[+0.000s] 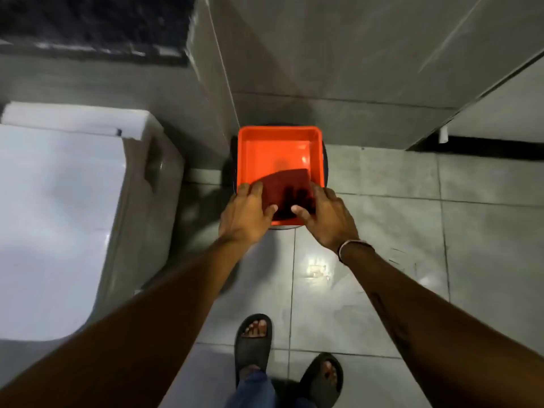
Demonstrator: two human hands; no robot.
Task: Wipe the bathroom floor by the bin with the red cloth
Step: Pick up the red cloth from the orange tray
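A square orange tub [279, 134] rests on top of a dark round bin [324, 160] against the wall. A dark red cloth [290, 188] lies in the near part of the tub. My left hand [245, 214] grips the tub's near left corner, thumb over the cloth's edge. My right hand [326, 214] holds the near right corner, thumb likewise on the cloth. Only slivers of the bin show around the tub.
A white toilet [53, 219] with its lid down stands at the left, close to the bin. Grey floor tiles [391, 231] spread to the right, with a wet shine near the middle. My feet in dark sandals [254, 343] stand below. A partition wall rises at the right.
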